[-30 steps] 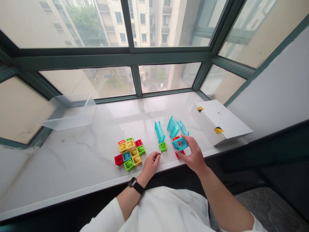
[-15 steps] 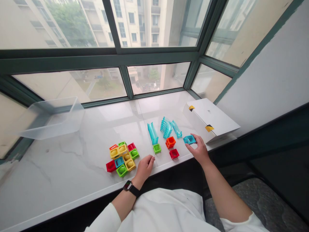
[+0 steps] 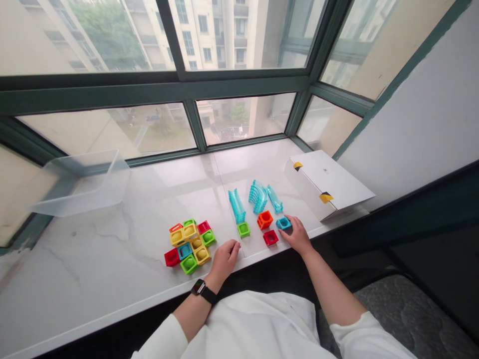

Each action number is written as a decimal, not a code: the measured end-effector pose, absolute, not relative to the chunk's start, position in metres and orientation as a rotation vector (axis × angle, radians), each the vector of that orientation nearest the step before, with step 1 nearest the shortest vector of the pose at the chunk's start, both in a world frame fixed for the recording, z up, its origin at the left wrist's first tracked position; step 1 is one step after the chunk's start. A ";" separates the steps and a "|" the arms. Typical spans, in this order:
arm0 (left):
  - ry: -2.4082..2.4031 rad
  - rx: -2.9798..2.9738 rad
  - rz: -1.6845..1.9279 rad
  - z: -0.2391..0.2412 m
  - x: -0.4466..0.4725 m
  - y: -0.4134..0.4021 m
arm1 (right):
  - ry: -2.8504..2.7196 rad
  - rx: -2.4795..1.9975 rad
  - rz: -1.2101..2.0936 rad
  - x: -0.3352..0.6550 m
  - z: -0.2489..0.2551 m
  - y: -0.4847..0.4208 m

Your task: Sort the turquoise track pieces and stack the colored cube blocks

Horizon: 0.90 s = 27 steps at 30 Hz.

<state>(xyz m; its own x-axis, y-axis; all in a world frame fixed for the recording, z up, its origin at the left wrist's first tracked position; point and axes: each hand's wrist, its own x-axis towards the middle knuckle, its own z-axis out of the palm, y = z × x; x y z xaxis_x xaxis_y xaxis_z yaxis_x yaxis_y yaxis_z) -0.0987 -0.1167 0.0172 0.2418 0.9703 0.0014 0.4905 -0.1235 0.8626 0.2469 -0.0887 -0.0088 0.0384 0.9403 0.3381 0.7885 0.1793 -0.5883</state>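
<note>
On the marble sill (image 3: 112, 239), right hand (image 3: 297, 236) grips a teal block (image 3: 283, 223), left hand (image 3: 224, 259) curls empty by colored blocks (image 3: 189, 244).

White marble windowsill (image 3: 93, 249) carries: clear plastic tub (image 3: 80, 184) at left; cluster of coloured block cubes (image 3: 188, 243) mid-sill; teal transparent track chutes (image 3: 237, 206) right of it, beside green cube (image 3: 243, 229), orange cube (image 3: 265, 220), red cube (image 3: 270, 238), blue cube (image 3: 283, 223); white cardboard box (image 3: 325, 184) at right end, yellow-and-black tape on it.
</note>
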 end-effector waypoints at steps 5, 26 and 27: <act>1.354 1.741 0.772 0.018 -0.099 -0.117 | -1.813 -1.640 0.231 0.247 -0.013 -0.089; 1.342 1.746 0.790 0.021 -0.098 -0.118 | -1.798 -1.668 0.254 0.248 -0.013 -0.090; 1.339 1.739 0.791 0.021 -0.098 -0.118 | -1.800 -1.664 0.250 0.248 -0.013 -0.090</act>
<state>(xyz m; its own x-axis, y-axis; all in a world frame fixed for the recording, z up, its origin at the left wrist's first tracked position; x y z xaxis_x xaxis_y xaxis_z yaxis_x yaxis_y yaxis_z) -0.0983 -0.1180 0.0212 0.2489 0.9684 0.0120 0.4781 -0.1336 0.8681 0.2482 -0.0902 -0.0129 0.0326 0.9413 0.3360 0.8140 0.1701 -0.5554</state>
